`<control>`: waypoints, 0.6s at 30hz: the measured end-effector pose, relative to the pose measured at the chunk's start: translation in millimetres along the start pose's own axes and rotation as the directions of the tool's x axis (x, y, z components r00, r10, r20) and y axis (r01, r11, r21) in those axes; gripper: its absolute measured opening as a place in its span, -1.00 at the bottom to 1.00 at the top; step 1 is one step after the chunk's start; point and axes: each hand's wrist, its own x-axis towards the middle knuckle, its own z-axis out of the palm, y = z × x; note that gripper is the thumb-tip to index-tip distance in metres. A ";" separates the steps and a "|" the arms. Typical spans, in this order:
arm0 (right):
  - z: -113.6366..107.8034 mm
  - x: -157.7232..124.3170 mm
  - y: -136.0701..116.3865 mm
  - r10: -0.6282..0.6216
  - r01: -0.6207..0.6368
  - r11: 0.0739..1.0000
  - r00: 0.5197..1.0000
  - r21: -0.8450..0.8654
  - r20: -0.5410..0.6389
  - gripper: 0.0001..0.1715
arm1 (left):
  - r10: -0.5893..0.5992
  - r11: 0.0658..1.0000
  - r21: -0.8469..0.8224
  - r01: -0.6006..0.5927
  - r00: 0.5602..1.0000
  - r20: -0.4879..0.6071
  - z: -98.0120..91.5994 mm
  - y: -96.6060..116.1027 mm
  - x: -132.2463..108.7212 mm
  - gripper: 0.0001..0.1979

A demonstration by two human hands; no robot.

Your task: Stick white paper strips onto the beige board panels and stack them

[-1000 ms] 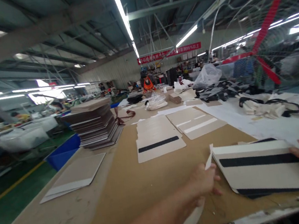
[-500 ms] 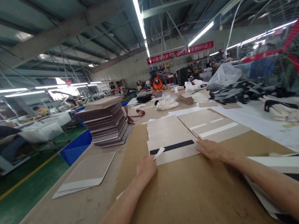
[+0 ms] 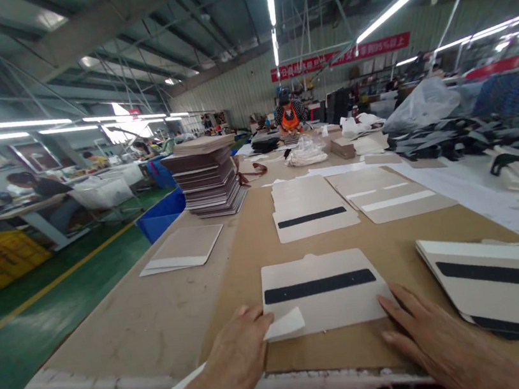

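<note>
A beige panel [image 3: 324, 313] with a black strip [image 3: 319, 286] across it lies flat near the table's front edge. Closed at its left edge, my left hand [image 3: 242, 348] grips a small white paper strip [image 3: 285, 324], which lies over the panel's lower left corner. At the right edge my right hand [image 3: 419, 320] rests with fingers spread, the fingertips touching the panel's side. Beyond it are overlapping beige panels [image 3: 306, 197], the front one bearing a black strip. Beside them lies a beige panel with white strips [image 3: 394, 211].
Panels with black strips [image 3: 509, 288] are piled at right. A tall stack of boards [image 3: 212, 182] and a few loose boards [image 3: 184, 247] lie left, above a blue bin [image 3: 161, 216]. A co-worker in an orange apron [image 3: 290, 116] stands at the far end.
Both hands have come nearer to me, and a beige panel with a black strip now lies apart from the overlapping row. The head view has shifted left.
</note>
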 end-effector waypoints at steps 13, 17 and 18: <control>-83.0 12.0 -90.3 0.178 -0.168 0.622 0.982 0.765 0.071 -0.60 | 0.047 -0.127 -0.961 0.245 0.969 0.241 12.1 64.1 -30.9 -0.47; -77.2 29.3 -128.5 0.127 -0.267 0.134 0.960 0.954 0.251 -0.57 | 0.081 -0.177 -0.958 0.227 0.973 0.215 17.4 89.2 -24.4 -0.46; -72.6 30.5 -134.3 0.067 -0.292 0.012 0.955 0.956 0.290 -0.57 | 0.081 -0.178 -0.960 0.216 0.975 0.205 18.7 94.0 -23.5 -0.45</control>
